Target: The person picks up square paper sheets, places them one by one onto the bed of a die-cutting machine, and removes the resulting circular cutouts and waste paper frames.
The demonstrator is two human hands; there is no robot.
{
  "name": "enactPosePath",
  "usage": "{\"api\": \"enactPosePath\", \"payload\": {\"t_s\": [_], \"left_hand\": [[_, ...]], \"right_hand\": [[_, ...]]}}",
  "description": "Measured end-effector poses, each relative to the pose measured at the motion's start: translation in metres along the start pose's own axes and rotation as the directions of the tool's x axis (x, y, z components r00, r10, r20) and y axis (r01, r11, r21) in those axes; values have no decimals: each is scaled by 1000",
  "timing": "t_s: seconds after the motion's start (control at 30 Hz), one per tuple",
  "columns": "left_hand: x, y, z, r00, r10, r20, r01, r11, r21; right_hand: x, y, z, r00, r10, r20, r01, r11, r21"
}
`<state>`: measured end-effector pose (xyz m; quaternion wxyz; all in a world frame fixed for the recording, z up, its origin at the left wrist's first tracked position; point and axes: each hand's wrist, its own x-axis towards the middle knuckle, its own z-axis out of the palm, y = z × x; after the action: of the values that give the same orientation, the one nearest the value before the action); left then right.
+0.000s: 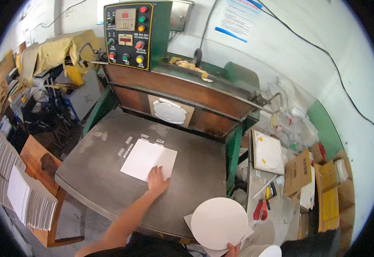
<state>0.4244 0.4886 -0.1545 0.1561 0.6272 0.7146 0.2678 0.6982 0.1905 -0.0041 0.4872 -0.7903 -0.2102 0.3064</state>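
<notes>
My left hand [158, 180] lies on the near edge of a white square card sheet [146, 156], fingers stretched over it. The sheet rests on the grey metal bed [195, 162] of a green press. Small metal blocks [145, 136] stand along its far and left edges. At the lower right, my right hand [233, 250] grips the near edge of a round white card disc [219, 222]; only some fingers show. Corners of a squarish white sheet [188, 222] stick out from under the disc. A die board with a white ring [170, 111] is fixed to the press's raised plate.
The control box [129, 36] rises behind the bed. Stacked white sheets [30, 197] stand on a wooden board at left. The right side table holds red-handled scissors [260, 210], another die board [267, 152] and cardboard boxes [298, 173]. More round discs [268, 250] sit near my right hand.
</notes>
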Motion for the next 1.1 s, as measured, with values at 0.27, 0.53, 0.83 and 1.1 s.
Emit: {"api": "enactPosePath", "payload": {"t_s": [0.27, 0.53, 0.83, 1.1], "left_hand": [[43, -7, 36, 956, 213, 203, -267, 919, 291], [-57, 34, 2, 616, 424, 663, -10, 846, -532], [-211, 94, -64, 223, 636, 739, 442, 610, -658], [-274, 252, -32, 135, 716, 685, 802, 328, -500]], "right_hand": [[-88, -13, -5, 988, 133, -76, -66, 820, 568], [-150, 46, -1, 967, 220, -129, -69, 711, 700], [-178, 160, -94, 932, 330, -149, -204, 818, 538], [-322, 211, -266, 520, 97, -848, -375, 918, -126]]}}
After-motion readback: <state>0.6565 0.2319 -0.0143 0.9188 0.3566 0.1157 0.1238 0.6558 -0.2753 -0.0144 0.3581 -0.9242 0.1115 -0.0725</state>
